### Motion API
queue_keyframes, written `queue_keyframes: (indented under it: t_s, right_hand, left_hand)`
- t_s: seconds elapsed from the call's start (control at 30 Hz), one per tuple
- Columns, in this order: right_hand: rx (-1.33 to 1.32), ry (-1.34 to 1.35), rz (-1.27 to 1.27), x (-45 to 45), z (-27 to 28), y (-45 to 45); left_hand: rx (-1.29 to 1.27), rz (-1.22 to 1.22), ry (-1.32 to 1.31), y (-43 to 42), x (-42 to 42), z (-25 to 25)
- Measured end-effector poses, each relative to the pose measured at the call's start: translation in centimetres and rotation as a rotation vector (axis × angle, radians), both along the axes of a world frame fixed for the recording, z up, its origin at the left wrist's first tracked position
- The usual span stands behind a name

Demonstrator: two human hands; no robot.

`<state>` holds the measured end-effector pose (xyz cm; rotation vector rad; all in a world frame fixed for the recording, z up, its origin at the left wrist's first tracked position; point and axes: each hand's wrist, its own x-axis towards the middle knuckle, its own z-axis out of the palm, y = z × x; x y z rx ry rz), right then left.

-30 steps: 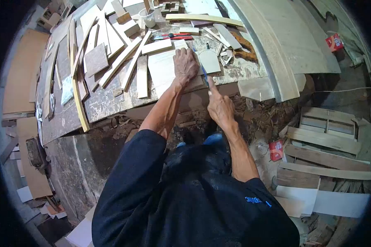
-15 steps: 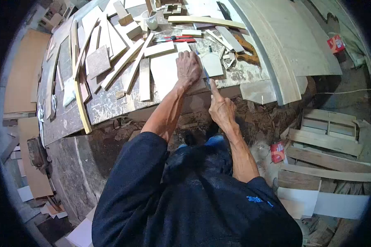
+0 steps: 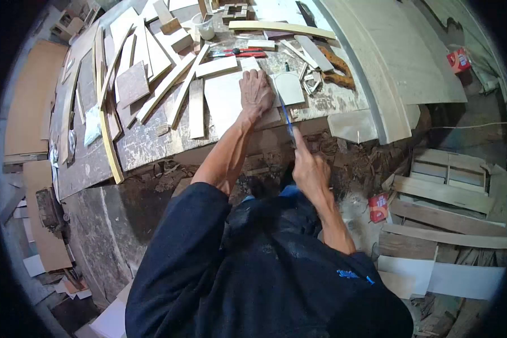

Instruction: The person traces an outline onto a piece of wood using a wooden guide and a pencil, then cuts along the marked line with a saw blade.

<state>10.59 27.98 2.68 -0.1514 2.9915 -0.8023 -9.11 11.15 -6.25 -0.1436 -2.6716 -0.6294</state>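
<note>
My left hand (image 3: 257, 93) presses down with curled fingers on a pale flat board (image 3: 222, 98) near the bench's front edge. What lies under the fingers is hidden. Just to the right, my right hand (image 3: 311, 169) is closed round the handle of a hand saw (image 3: 287, 115), index finger stretched along it. The saw's thin bluish blade is seen nearly edge-on and runs along the right side of my left hand. Touching or close to the blade is a pale panel with a rounded top (image 3: 289, 90). A narrow wood strip (image 3: 196, 110) lies left of the board.
Loose wood strips (image 3: 180, 93) cover the left of the bench (image 3: 146, 147). Behind my hands are red-handled pliers (image 3: 245, 52), a white cup (image 3: 204, 27) and an orange-brown saw handle (image 3: 339, 69). Long panels (image 3: 372, 67) stand at the right; a wooden frame (image 3: 450, 169) lies lower down.
My right hand has drawn the saw back toward my body and slightly right, so more of the blade shows. My left hand has stayed nearly in place on the board.
</note>
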Motion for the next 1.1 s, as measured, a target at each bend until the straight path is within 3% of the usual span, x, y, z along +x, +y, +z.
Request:
queue_keyframes:
  t_s: [0.03, 0.27, 0.4, 0.57, 0.67, 0.7, 0.83, 0.97, 1.1]
  right_hand:
    - [-0.019, -0.150, -0.042, 1.4, 1.4, 0.3]
    - [0.087, 0.041, 0.009, -4.4, -2.2, -1.3]
    - [-0.082, -0.049, -0.021, 0.7, -1.6, 0.5]
    - [0.022, 0.032, -0.005, -3.9, -3.3, -1.0]
    - [0.059, -0.055, -0.032, -2.8, -2.5, -1.0]
    - [-0.023, 0.093, -0.019, -1.2, -3.8, -0.5]
    - [-0.030, -0.021, -0.030, 1.3, -4.1, 0.1]
    - [-0.056, 0.043, -0.052, 1.3, -5.5, -0.1]
    - [-0.010, 0.014, -0.026, 1.9, -2.8, 1.2]
  left_hand:
    - [-0.010, 0.003, 0.008, 0.0, 0.1, 0.0]
    - [-0.037, -0.001, -0.026, 0.0, 0.4, 0.9]
    - [0.009, -0.016, 0.023, -0.1, 0.2, 0.1]
    - [-0.024, -0.020, 0.010, -0.3, 0.3, -0.4]
    - [-0.006, 0.006, 0.032, 0.0, -0.2, -0.6]
    - [0.004, 0.008, 0.038, 0.2, 0.4, -0.3]
    - [0.013, -0.006, 0.058, -0.2, 0.6, 0.1]
    - [-0.037, 0.002, 0.034, -0.2, 0.3, 0.8]
    - [-0.034, 0.021, -0.050, 0.2, 0.3, 0.6]
